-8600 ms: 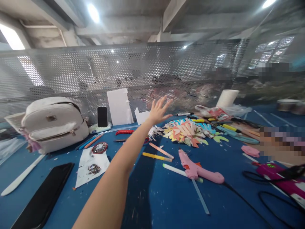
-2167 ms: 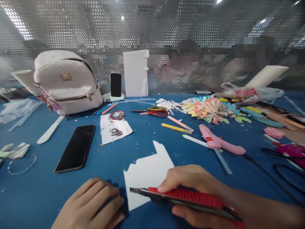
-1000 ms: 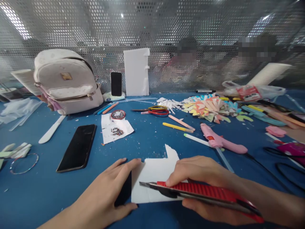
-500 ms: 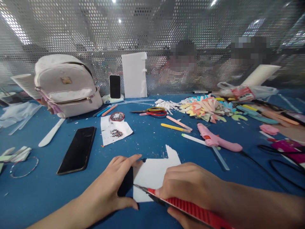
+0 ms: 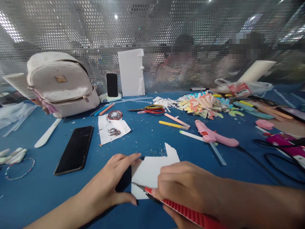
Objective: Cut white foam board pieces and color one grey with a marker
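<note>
A white piece of card or foam sheet (image 5: pixel 147 173) lies on the blue table in front of me, with an upright tab at its far right corner. My right hand (image 5: pixel 182 181) is wrapped round a red utility knife (image 5: pixel 183 210). The knife's blade points left, its tip at the sheet's left edge. My left hand (image 5: pixel 111 181) rests at that edge, thumb and fingers spread apart, the fingertips at its far corner and the thumb at its near corner. Between them is a dark patch; I cannot tell whether it is shadow or an object.
A pink glue gun (image 5: pixel 212 135) with a cord lies right, near markers (image 5: pixel 173 124) and scissors (image 5: pixel 152 110). Coloured paper cutouts (image 5: pixel 202 105) are heaped behind. Left are a black phone (image 5: pixel 75 149), a white plastic knife (image 5: pixel 49 132) and a backpack (image 5: pixel 64 86). Paper scraps (image 5: pixel 105 127) hold glitter.
The view has shifted slightly, so everything sits a little further left and higher. Both hands, the knife and the white sheet keep nearly the same positions relative to each other.
</note>
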